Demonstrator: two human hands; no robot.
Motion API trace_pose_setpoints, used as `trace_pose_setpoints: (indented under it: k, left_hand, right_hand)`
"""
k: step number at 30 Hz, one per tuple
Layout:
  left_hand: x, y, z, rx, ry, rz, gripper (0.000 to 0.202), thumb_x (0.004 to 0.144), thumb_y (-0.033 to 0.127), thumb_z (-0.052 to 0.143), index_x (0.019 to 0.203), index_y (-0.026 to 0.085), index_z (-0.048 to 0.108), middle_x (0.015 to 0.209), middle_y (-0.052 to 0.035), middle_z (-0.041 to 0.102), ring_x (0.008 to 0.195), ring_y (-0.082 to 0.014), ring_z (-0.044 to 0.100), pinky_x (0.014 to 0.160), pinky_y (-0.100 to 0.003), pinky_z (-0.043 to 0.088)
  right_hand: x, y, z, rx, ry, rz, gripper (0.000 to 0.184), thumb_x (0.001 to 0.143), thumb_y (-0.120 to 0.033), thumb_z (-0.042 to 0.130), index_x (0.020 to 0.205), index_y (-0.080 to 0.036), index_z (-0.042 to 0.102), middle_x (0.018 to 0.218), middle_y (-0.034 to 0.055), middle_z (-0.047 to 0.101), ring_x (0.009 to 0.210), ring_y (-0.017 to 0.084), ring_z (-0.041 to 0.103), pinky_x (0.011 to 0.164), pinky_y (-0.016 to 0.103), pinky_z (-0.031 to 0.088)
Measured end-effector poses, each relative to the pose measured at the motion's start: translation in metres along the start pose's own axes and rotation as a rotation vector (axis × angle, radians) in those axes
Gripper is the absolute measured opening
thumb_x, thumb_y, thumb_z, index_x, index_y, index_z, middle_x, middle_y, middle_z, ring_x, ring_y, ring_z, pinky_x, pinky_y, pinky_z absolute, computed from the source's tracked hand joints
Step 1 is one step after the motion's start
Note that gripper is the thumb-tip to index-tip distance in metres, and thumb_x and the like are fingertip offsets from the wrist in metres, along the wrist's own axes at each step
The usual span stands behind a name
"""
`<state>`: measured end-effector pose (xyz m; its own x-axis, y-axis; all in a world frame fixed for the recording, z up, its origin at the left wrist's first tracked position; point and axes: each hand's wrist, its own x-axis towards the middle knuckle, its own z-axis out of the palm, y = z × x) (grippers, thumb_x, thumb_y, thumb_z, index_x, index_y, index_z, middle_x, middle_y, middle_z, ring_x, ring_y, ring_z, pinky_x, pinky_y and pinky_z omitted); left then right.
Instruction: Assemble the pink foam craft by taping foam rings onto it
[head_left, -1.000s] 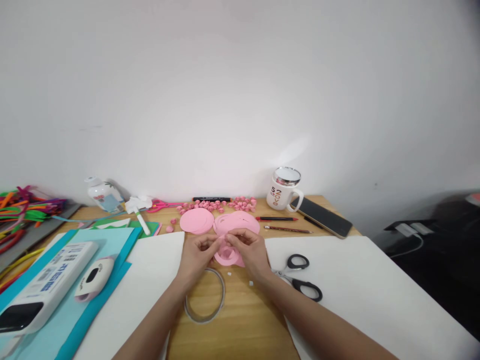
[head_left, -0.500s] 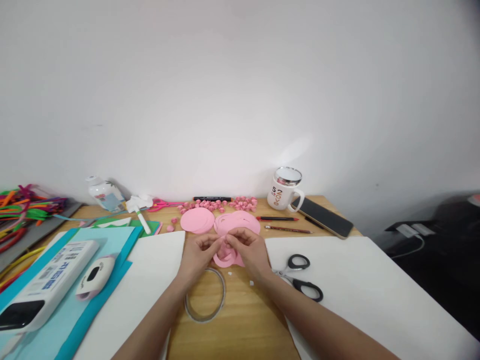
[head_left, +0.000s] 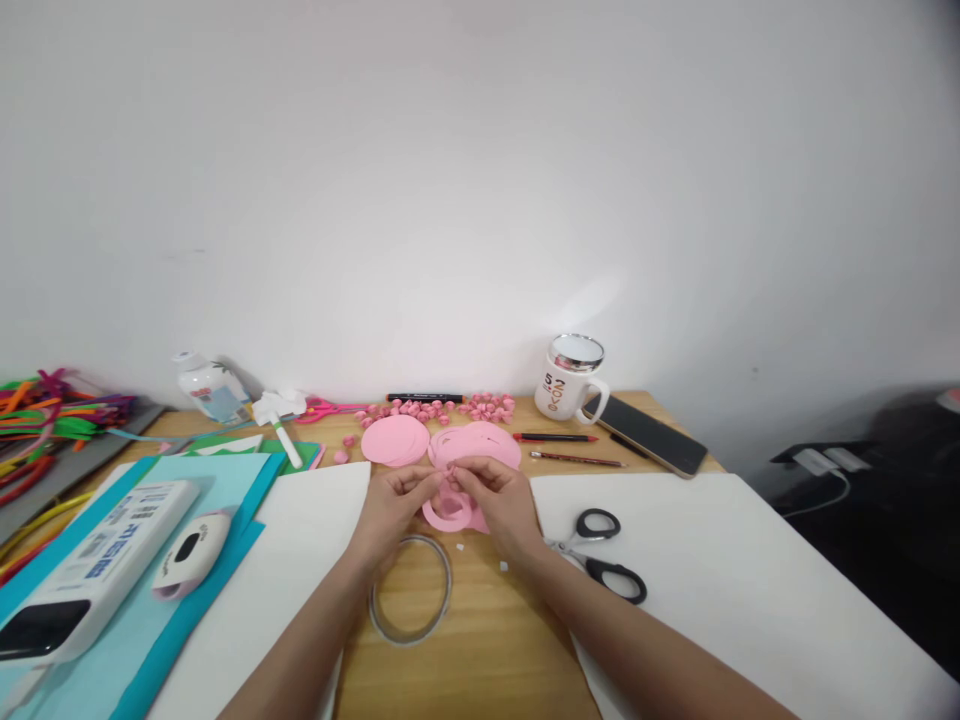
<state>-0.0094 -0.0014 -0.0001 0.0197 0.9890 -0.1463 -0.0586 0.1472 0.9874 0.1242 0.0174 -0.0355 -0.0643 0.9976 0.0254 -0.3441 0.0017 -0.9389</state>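
Note:
Between both hands is a curling pink paper strip [head_left: 448, 513], its loop hanging below the fingertips. My left hand [head_left: 399, 505] pinches it from the left, thumb and index finger together. From the right, my right hand [head_left: 499, 497] grips its upper end, where a small rolled bit shows between the fingertips. Just behind lie stacks of pink paper circles [head_left: 394, 440], partly covered by my fingers on the right side. Farther back sit several small rolled pink paper rosettes [head_left: 424, 410]. Below my left hand, a roll of tape [head_left: 374, 618] lies flat on the wooden table [head_left: 480, 660].
Black-handled scissors [head_left: 592, 558] lie by my right wrist on white paper [head_left: 720, 580]. A white mug [head_left: 564, 388], a phone [head_left: 649, 435] and pencils [head_left: 574, 459] are at the back right. Blue sheets [head_left: 161, 640] with a white device [head_left: 112, 560] are at left.
The pink paper loop has shifted slightly left and up under my fingers, and the fingertips have turned a little at its rolled end. Everything else stays in place.

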Motion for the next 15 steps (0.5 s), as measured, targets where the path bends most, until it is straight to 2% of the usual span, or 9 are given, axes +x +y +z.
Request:
trace_pose_setpoints:
  k: [6,15]
  left_hand:
    - [-0.0005,-0.0017,-0.0003,-0.03,-0.019,-0.096,0.027,0.064,0.038,0.068,0.064,0.011,0.064,0.054,0.0002,0.056,0.045,-0.0079,0.051,0.041,-0.017,0.043]
    - [-0.0011,-0.0034,-0.0016,-0.049,0.005,-0.055,0.029,0.066,0.038,0.067,0.059,0.011,0.062,0.053,0.0008,0.055,0.045,-0.0061,0.049,0.042,-0.015,0.041]
  right_hand:
    - [-0.0008,-0.0015,-0.0006,0.008,0.026,-0.004,0.018,0.061,-0.029,0.071,0.071,-0.016,0.063,0.063,0.0007,0.065,0.057,0.013,0.059,0.058,0.025,0.048]
    - [0.0024,0.0036,-0.0009,-0.009,0.01,0.005,0.023,0.064,-0.032,0.068,0.081,-0.017,0.068,0.076,0.005,0.069,0.07,0.018,0.064,0.07,0.032,0.05]
